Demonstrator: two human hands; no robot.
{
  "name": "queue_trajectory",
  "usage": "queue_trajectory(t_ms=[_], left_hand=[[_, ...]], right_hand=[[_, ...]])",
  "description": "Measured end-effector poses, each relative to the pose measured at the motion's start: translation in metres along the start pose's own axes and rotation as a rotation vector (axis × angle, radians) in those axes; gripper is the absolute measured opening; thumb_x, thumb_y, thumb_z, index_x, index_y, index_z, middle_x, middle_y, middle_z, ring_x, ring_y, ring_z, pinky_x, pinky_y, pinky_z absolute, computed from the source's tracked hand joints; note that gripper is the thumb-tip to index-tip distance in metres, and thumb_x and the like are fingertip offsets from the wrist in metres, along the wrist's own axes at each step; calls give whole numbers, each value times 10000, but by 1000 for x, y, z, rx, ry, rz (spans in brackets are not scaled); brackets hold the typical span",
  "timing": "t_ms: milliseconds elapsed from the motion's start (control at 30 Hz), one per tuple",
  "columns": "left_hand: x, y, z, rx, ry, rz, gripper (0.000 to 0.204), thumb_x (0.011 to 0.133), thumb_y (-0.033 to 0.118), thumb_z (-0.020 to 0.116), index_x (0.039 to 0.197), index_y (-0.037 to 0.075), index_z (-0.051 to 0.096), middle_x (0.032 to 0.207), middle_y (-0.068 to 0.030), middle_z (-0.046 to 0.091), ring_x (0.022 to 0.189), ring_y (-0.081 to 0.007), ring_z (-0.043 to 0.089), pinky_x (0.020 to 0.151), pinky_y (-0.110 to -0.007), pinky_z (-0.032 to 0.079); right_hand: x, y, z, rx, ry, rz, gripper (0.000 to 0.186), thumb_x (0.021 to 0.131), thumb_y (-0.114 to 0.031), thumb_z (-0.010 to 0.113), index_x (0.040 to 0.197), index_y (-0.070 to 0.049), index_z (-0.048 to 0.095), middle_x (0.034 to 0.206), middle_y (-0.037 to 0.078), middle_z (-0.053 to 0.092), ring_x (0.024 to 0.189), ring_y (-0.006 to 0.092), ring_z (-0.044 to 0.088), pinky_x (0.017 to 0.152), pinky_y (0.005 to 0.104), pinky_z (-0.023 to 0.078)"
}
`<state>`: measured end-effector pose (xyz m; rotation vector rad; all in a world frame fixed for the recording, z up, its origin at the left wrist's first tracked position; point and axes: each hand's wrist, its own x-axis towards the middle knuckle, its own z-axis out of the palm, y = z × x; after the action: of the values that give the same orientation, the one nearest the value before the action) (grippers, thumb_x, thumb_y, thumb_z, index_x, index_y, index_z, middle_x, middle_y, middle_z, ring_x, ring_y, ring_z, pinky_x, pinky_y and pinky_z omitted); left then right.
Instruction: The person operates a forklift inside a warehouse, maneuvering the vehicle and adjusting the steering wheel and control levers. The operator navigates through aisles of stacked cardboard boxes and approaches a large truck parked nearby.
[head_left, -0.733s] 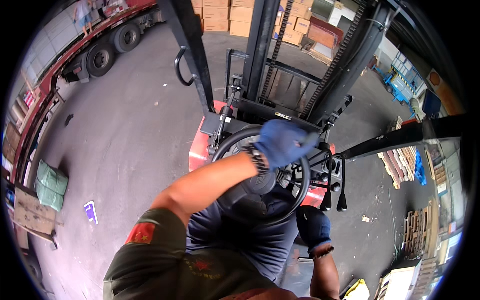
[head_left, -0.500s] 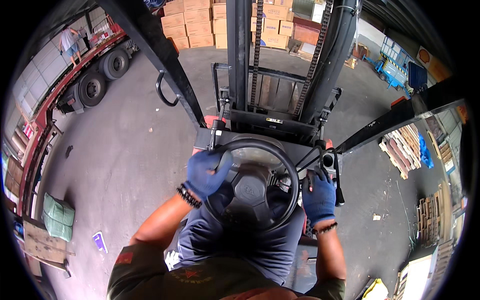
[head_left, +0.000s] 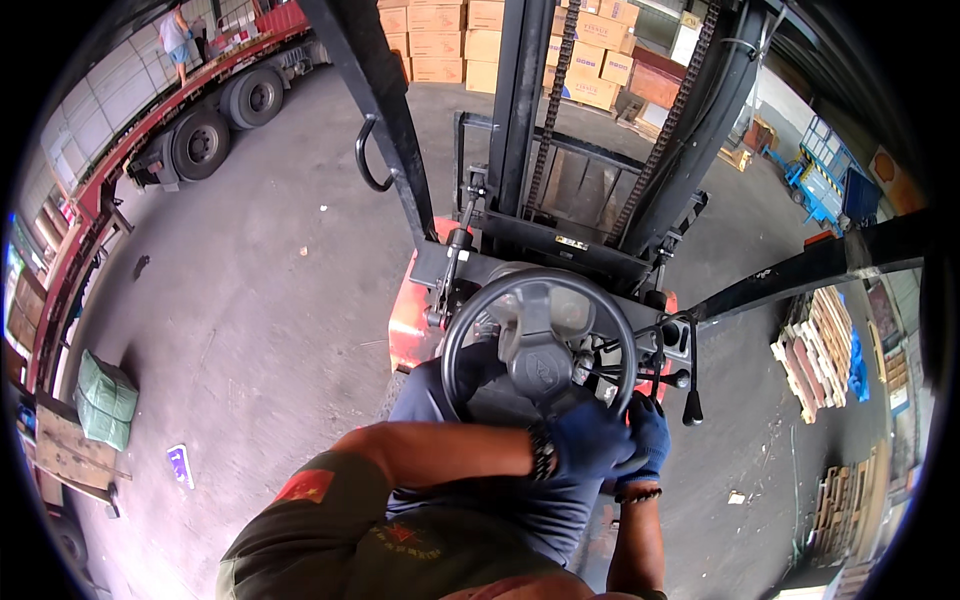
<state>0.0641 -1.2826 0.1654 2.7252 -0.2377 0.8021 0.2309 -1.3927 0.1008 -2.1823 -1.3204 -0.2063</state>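
- Lying across the lap: left forearm (head_left: 450,449), with the blue-gloved left hand (head_left: 592,438) over the lower right of the steering wheel (head_left: 540,365).
- Left grip: blurred, can't tell if fingers are clamped on the rim.
- Steering wheel sits ahead of the seated person's lap, behind the forklift mast (head_left: 522,110).
- Right hand (head_left: 652,440), also blue-gloved, just beyond the left, by the control levers (head_left: 692,405) right of the wheel. Right grip: partly hidden, can't tell if closed on a lever.
- Ahead past the mast: stacked cartons (head_left: 436,45).
- Left: red flatbed truck (head_left: 105,185), green bale (head_left: 106,402).
- Right: wooden pallets (head_left: 815,352), blue lift (head_left: 822,180).
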Motion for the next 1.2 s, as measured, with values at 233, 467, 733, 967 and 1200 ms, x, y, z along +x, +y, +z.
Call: queue_trajectory(t_ms=[233,467,733,967,1200], left_hand=[[-53,-88,-25,117,380,-211,459,1015,473,753,727,116,761,704,-141,719,686,-383,736,645,-519,560],[-220,5,-155,193,609,-311,542,1054,418,726,614,112,641,642,-144,651,663,-392,695,625,-518,536],[-279,6,-160,286,665,-340,510,1073,370,728,651,91,663,694,-131,657,700,-365,689,642,-479,513],[-259,-4,-154,262,642,-381,487,1064,347,741,655,92,675,668,-120,631,688,-362,678,639,-480,504],[-216,-68,-90,269,690,-342,356,1044,262,760,734,94,716,697,-126,663,684,-373,674,631,-485,499]], right_hand=[[-72,-71,93,-37,21,-149,202,1012,-209,728,1134,-62,792,1213,192,804,1116,428,755,959,515,613],[-226,-192,57,-38,97,-117,152,1030,-177,662,965,-52,717,1042,180,755,1016,435,719,872,534,579],[-228,-166,86,3,31,-62,177,1024,-152,694,1135,-46,783,1160,199,793,1114,438,739,938,522,593],[-200,-157,78,-1,95,-115,198,1026,-144,689,1164,-38,783,1147,211,796,1074,447,751,922,523,602],[-139,-54,111,-37,190,-198,148,992,-92,742,1115,-28,797,1159,205,807,1085,431,764,943,497,615]])
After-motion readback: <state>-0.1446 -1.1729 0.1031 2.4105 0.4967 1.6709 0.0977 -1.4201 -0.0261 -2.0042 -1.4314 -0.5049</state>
